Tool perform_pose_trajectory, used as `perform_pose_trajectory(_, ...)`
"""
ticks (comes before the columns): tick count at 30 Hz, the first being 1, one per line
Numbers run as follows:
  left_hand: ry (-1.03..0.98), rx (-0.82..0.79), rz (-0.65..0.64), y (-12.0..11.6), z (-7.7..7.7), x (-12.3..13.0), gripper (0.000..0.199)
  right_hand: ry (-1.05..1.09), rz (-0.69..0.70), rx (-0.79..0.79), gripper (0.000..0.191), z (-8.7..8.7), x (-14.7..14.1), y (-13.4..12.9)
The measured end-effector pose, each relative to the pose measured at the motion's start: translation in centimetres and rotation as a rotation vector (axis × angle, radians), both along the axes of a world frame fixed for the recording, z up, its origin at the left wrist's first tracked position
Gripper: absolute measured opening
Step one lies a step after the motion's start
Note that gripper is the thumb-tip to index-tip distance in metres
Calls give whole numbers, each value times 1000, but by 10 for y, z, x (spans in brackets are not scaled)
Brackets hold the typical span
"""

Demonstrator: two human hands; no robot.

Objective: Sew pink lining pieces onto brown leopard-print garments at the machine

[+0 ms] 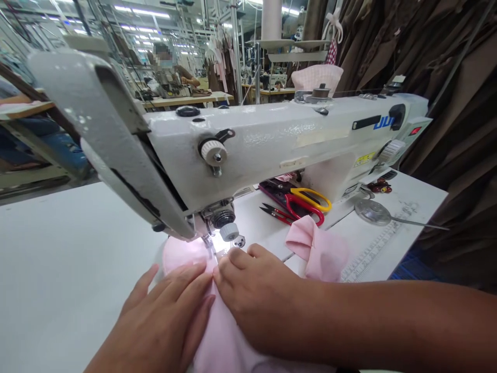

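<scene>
My left hand [165, 316] lies flat on a pink cloth piece [221, 336], pressing it to the table close to the needle. My right hand [252, 290] sits beside it, its fingers bunching the same cloth just in front of the presser foot [208, 241]. The cloth runs under the foot of a white industrial sewing machine [248, 150], whose head stands over both hands. A folded pink fabric piece [319, 251] lies to the right of my right hand, untouched.
Red-and-yellow scissors [306, 204] and small thread snips [275, 213] lie behind the machine's needle area. A metal disc with a rod [373, 212] and a ruler scale [373, 251] are on the white sewing table [66, 259]. Brown curtains [446, 103] hang right; a co-worker [171, 70] sits behind.
</scene>
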State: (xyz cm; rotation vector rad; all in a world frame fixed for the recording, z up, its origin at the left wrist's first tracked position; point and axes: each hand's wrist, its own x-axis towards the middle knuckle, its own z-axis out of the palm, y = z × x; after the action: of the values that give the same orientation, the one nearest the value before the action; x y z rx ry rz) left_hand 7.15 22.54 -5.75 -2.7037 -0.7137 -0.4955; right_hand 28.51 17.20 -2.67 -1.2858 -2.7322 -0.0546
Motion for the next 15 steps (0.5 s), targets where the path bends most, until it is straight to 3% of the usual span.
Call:
perform_pose_trajectory(9, 15, -56, 22, 13, -7, -9, 35, -23, 61, -37, 34, 8, 9, -12)
perform_pose_trajectory(15, -28, -71, -24, 15, 4, -12, 34, 49, 39, 6, 21, 2, 2, -7)
